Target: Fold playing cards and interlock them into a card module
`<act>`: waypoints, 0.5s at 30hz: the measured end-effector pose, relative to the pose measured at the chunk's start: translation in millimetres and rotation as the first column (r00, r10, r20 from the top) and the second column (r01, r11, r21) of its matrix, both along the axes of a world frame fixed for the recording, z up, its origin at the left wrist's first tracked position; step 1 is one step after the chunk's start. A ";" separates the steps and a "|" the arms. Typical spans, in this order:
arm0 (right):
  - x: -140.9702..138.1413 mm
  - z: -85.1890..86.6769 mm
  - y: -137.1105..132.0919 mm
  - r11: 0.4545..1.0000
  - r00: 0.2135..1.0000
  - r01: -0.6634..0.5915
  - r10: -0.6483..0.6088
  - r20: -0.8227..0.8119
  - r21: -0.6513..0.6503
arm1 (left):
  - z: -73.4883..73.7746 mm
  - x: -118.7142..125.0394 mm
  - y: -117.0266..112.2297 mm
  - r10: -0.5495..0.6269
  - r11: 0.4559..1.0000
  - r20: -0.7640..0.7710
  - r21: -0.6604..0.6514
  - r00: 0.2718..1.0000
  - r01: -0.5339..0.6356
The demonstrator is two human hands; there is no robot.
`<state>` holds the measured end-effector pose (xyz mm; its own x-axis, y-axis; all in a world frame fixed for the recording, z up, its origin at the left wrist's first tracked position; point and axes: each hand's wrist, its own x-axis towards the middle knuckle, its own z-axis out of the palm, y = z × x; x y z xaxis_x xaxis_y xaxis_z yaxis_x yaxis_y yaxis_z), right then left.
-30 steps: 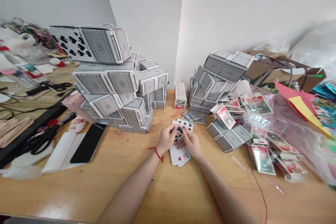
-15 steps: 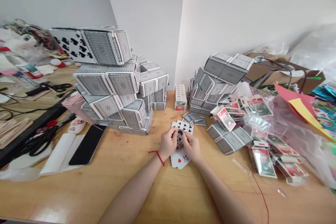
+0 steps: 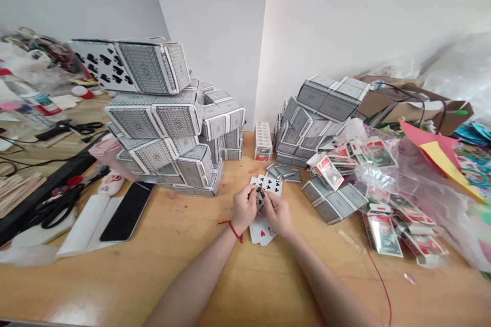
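My left hand (image 3: 244,208) and my right hand (image 3: 277,212) meet over the middle of the wooden table (image 3: 153,276), fingers pinched together on playing cards (image 3: 268,184). A clubs card sticks out above my fingers. More cards, one with red hearts (image 3: 263,233), lie face up on the table under my hands. A red string is tied round my left wrist. Which card each hand grips is hidden by the fingers.
Stacks of boxes folded from grey-backed cards stand at the left (image 3: 164,122) and behind right (image 3: 322,112). Card packs (image 3: 383,232) and plastic wrap crowd the right. A phone (image 3: 128,210), scissors (image 3: 57,204) and white paper lie at the left.
Both hands stay together on the cards and have drifted slightly; the fingers work the cards with no clear shift of anything else.
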<state>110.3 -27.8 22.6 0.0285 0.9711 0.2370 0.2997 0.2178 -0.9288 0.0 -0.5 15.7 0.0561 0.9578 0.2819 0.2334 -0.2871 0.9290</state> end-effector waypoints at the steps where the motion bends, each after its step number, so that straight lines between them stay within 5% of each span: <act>1: 0.6 -1.1 0.7 1.000 1.000 -0.010 0.010 0.000 -0.002 | -0.1 -0.1 0.9 0.003 1.000 0.013 -0.011 1.000 -0.003; 6: 2.8 -6.6 2.2 0.999 0.999 0.033 -0.032 -0.022 0.019 | 1.9 -2.2 3.0 -0.095 0.995 0.043 -0.001 0.995 0.096; 15: 2.5 -6.0 -0.5 0.997 0.996 0.068 -0.069 0.055 0.018 | 1.6 -7.1 1.3 -0.146 0.955 -0.187 0.231 0.971 0.188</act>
